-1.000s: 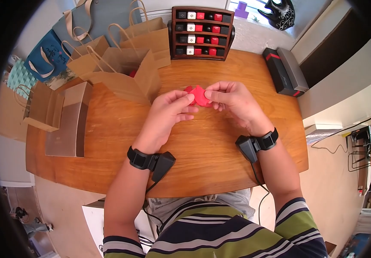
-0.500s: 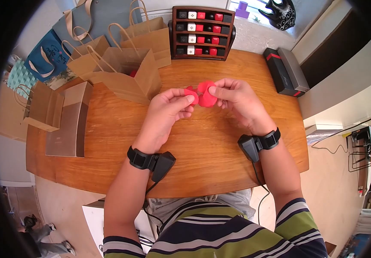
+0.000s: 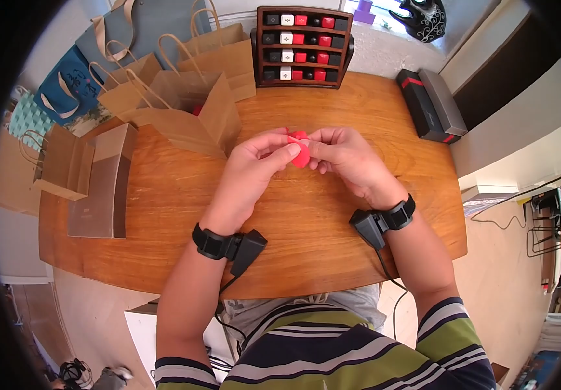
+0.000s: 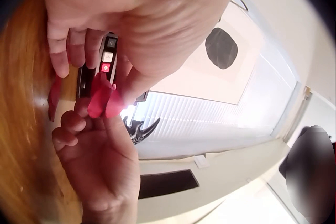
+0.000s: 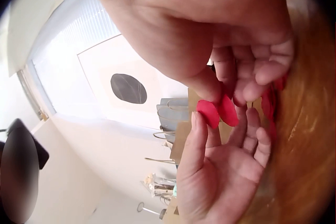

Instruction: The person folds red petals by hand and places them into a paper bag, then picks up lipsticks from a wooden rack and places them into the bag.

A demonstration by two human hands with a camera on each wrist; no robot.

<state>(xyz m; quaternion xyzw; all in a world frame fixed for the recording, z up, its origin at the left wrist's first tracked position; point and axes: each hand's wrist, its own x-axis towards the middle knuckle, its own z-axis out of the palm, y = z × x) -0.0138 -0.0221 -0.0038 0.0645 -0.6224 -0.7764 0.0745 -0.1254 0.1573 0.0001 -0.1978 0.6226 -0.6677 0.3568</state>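
Observation:
Thin red petal-like pieces (image 3: 301, 158) are held between both hands above the wooden table (image 3: 280, 221). My left hand (image 3: 251, 170) pinches them between thumb and fingers. From the other side my right hand (image 3: 352, 159) pinches the same red material, its fingertips close to the left ones. Two rounded red lobes (image 5: 208, 113) show between the thumbs in the right wrist view. Whether the lobes belong to one piece cannot be told. More red material (image 4: 54, 97) appears beyond the fingers in the left wrist view.
Brown paper bags (image 3: 196, 120) stand at the back left, beside a flat box (image 3: 101, 188). A dark wooden rack (image 3: 303, 49) with small cubes and balls stands at the back. Long boxes (image 3: 427, 107) lie at the back right.
My right hand first moved slightly up and away, spreading the red pieces, then came back to the left beside my left fingers. The head view has shifted slightly.

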